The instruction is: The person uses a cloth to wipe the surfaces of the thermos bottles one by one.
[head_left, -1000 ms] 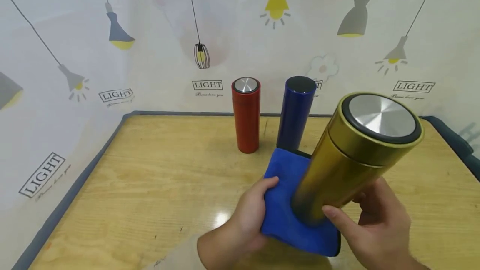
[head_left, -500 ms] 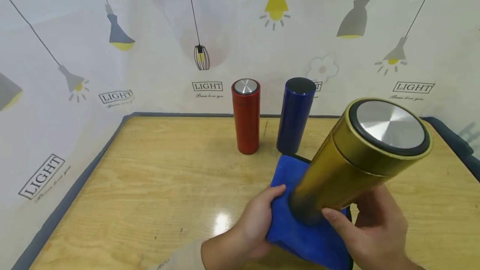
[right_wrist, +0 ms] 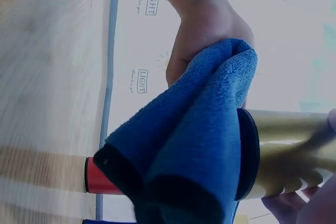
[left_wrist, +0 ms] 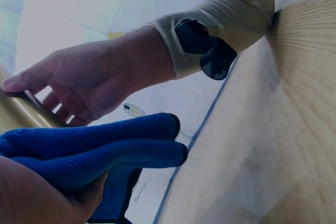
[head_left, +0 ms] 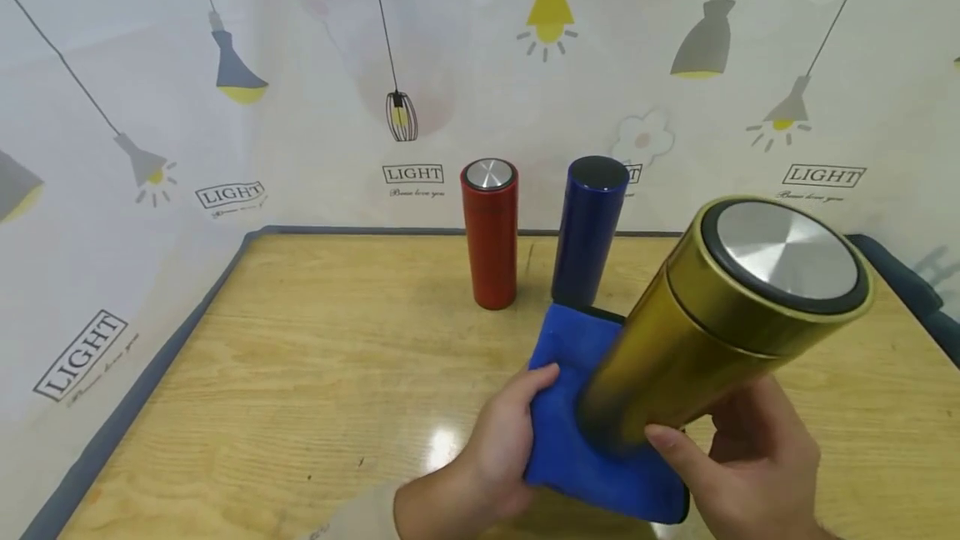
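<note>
My right hand grips a gold thermos near its lower part, its silver-topped lid tilted up to the right. A folded blue cloth with a dark edge lies in my left hand, thumb on top and fingers underneath. The thermos's base sits against the cloth; in the right wrist view the black bottom is right up at the folds. In the left wrist view the cloth shows doubled over in layers, with the right hand on the thermos above it.
A red thermos with a silver lid stands upright towards the back of the wooden table. Beside it stands a dark blue thermos with a dark top. Behind them hangs a white lamp-printed curtain.
The gold thermos has shifted slightly to the right and down. The cloth and left hand moved right and down, then back left. Both hands keep their hold; the standing thermoses stay put.
</note>
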Demonstrator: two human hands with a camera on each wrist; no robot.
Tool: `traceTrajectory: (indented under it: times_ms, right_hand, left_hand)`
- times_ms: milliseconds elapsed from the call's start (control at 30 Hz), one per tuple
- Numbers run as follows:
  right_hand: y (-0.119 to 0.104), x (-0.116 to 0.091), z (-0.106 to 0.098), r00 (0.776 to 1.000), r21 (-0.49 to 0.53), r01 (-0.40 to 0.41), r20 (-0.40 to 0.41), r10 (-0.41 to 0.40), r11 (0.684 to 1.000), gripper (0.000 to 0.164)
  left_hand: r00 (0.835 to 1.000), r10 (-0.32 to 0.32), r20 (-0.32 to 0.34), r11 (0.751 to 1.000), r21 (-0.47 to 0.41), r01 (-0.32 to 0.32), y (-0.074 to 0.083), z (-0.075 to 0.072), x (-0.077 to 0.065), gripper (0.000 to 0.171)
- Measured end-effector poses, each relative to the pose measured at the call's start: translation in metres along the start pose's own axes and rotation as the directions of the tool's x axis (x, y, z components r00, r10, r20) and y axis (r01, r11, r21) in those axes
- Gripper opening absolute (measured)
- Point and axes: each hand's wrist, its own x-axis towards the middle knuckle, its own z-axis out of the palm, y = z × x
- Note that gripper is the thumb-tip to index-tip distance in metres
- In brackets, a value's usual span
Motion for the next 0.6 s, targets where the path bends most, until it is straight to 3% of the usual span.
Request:
traceTrajectory:
  times_ms: [133,267,367,600]
  right_hand:
    - [0.001,0.003,0.001,0.999,0.013,0.047,0.005,-0.047,0.999,0.056]
    - [0.002,0.009,0.0,0.996,0.067,0.088,-0.041,-0.085,0.994,0.053]
    - [0.001,0.014,-0.003,0.995,0.036,0.079,-0.059,-0.077,0.996,0.054]
    - [0.001,0.029,-0.016,0.996,-0.072,0.045,-0.07,-0.05,0.996,0.06]
  left_hand:
    - [1.0,0.003,0.007,1.0,0.009,-0.003,-0.002,0.002,0.001,0.042]
    - [0.999,0.026,-0.037,1.0,0.008,-0.026,-0.002,0.004,0.001,0.045]
    - [0.997,0.05,-0.063,0.999,0.003,-0.05,-0.002,0.004,0.0,0.045]
    - [0.996,0.068,-0.056,0.997,-0.02,-0.069,-0.002,0.004,-0.002,0.047]
